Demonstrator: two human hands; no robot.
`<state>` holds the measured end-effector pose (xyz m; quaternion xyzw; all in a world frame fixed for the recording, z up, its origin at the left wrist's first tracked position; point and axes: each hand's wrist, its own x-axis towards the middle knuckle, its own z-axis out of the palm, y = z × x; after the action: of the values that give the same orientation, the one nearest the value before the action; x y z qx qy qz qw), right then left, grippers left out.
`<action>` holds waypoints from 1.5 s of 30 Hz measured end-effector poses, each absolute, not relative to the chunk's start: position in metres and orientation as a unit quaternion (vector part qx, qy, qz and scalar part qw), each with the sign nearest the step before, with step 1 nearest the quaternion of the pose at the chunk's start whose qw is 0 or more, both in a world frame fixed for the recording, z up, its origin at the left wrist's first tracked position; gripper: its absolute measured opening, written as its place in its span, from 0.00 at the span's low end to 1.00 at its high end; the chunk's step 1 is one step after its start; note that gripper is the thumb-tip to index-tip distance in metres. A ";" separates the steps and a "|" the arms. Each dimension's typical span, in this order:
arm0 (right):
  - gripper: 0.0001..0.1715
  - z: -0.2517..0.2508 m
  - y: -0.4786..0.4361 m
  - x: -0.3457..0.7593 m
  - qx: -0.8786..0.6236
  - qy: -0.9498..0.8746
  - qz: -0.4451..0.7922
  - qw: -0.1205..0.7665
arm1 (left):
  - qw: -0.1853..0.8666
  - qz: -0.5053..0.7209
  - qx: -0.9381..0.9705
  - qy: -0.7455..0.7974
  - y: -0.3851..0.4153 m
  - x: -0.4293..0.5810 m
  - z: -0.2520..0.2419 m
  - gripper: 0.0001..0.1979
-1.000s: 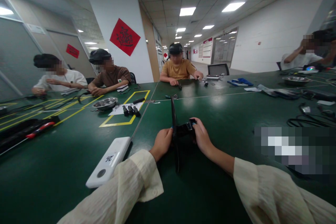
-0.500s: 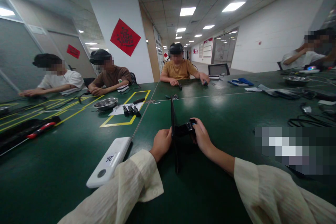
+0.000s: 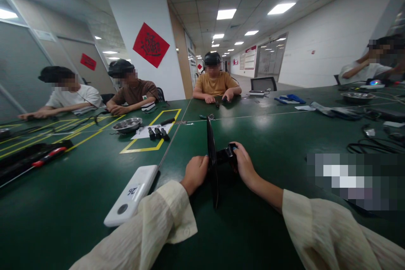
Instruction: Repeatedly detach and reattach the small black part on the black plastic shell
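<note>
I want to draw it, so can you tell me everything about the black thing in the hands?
The black thing has a thin panel, seen nearly edge-on and standing almost upright, with a chunkier, shiny part jutting from its right side. It looks like plastic. The left hand grips the panel; the right hand holds the chunkier part's outer end. Whether it touches the green table is unclear.

Bright ceiling lights point(image 3: 226, 14), dim table point(image 3: 253, 236), soft glare, edges stretched

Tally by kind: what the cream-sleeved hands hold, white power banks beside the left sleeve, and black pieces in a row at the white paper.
Black device in the left hand and right hand: 1
White power bank: 1
Black pieces: 3
Total: 5
</note>
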<state>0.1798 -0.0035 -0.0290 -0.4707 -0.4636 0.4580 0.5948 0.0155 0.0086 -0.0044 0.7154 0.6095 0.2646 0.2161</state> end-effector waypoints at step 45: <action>0.19 -0.038 0.004 0.181 -0.467 -0.465 0.448 0.605 | 0.164 0.228 0.739 0.613 0.012 0.015 -0.007 0.20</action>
<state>0.1809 0.0042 -0.0382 -0.4665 -0.4647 0.4480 0.6047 0.0152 0.0123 -0.0067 0.7387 0.6126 0.2284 0.1640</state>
